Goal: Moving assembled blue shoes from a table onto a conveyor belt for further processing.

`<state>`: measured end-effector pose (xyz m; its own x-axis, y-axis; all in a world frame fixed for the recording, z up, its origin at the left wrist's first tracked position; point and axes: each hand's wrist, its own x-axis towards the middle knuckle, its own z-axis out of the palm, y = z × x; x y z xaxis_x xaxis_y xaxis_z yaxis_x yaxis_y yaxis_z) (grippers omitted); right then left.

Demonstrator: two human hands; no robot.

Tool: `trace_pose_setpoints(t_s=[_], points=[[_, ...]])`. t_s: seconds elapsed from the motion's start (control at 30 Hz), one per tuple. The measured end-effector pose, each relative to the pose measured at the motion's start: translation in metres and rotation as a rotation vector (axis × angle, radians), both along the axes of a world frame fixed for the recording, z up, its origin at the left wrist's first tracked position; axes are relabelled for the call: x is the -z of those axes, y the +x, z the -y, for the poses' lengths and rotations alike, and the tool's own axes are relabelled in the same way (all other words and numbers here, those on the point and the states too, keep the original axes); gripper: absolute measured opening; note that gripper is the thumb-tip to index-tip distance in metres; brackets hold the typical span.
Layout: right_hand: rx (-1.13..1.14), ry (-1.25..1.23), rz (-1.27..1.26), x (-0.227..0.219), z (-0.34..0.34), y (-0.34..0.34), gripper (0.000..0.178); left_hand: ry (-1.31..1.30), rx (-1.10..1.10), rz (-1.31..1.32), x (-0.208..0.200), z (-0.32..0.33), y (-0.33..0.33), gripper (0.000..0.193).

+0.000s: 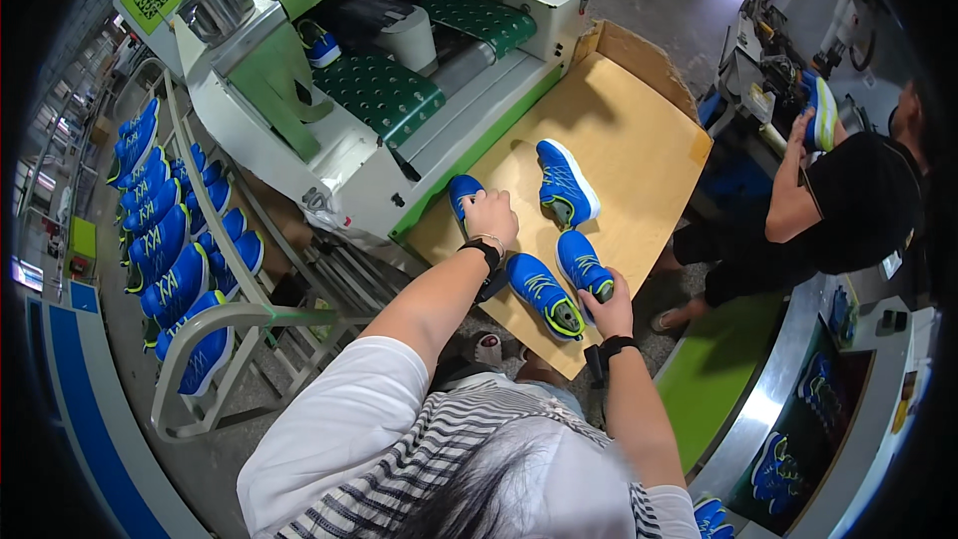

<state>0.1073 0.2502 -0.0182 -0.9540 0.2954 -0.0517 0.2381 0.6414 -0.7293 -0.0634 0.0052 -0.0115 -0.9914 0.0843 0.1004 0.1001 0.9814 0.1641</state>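
My left hand (492, 219) is closed over the heel end of a blue sneaker (462, 190) at the left side of the wooden board (639, 130); the hand hides much of it. With my right hand (612, 310) I grip the heel of another blue sneaker (579, 256), its toe pointing away from me. Between my hands a third sneaker (540, 290) with a lime collar lies on the board, laces up. Farther off sits one more blue sneaker (566, 180) with a white sole, its heel toward me.
Beyond the board stands a machine with a green studded conveyor belt (384, 100), a white cup (410, 41) and a metal pot (216, 6). A rack of blue sneakers (165, 240) stands at left. On the right a co-worker (848, 190) holds a shoe beside a curved metal-edged conveyor (763, 369).
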Motion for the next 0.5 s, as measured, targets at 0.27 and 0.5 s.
trace_pose_setpoints(t_s=[0.27, 0.5], points=[[-0.001, 0.014, -0.016, 0.0014, -0.0002, 0.0009, 0.070, 0.022, 0.013, -0.055, 0.0040, 0.0009, 0.0020, 0.016], [0.010, -0.022, 0.009, -0.0013, 0.0018, 0.0003, 0.070, 0.052, 0.028, -0.101, 0.0077, 0.0064, 0.0059, 0.013]])
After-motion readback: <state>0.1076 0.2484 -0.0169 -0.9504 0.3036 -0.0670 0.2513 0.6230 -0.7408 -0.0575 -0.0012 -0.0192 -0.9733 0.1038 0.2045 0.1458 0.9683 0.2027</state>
